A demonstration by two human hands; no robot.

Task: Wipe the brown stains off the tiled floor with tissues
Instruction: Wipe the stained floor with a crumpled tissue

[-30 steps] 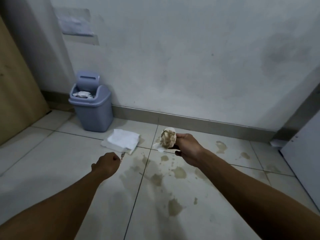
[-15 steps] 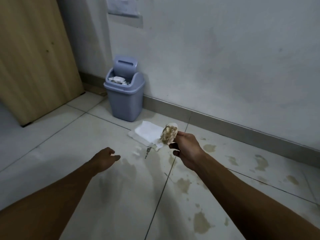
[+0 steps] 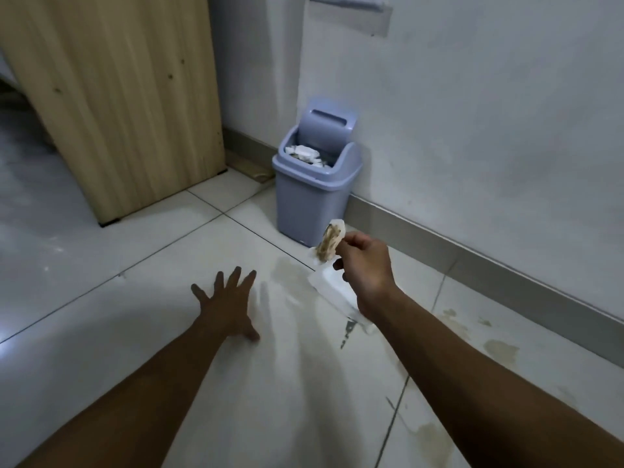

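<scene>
My right hand (image 3: 366, 265) is shut on a crumpled, brown-soiled tissue (image 3: 329, 243), held up in the air in front of a lavender bin (image 3: 312, 197). The bin's swing lid is tipped open and white tissues show inside. A stack of clean white tissues (image 3: 332, 290) lies on the floor, partly hidden behind my right wrist. My left hand (image 3: 226, 302) is open with fingers spread, flat on or just above the floor tile. Brown stains (image 3: 499, 349) mark the tiles at the right, and a faint wet smear (image 3: 287, 268) lies near the tissue stack.
A wooden panel (image 3: 118, 96) stands at the left, its corner on the floor. A grey skirting (image 3: 489, 275) runs along the white wall. More brown stain (image 3: 429, 437) lies by a tile joint at the lower right.
The view has swung left and closer to the bin. My right hand has carried the soiled tissue toward the bin. My left hand has spread its fingers out low over the floor.
</scene>
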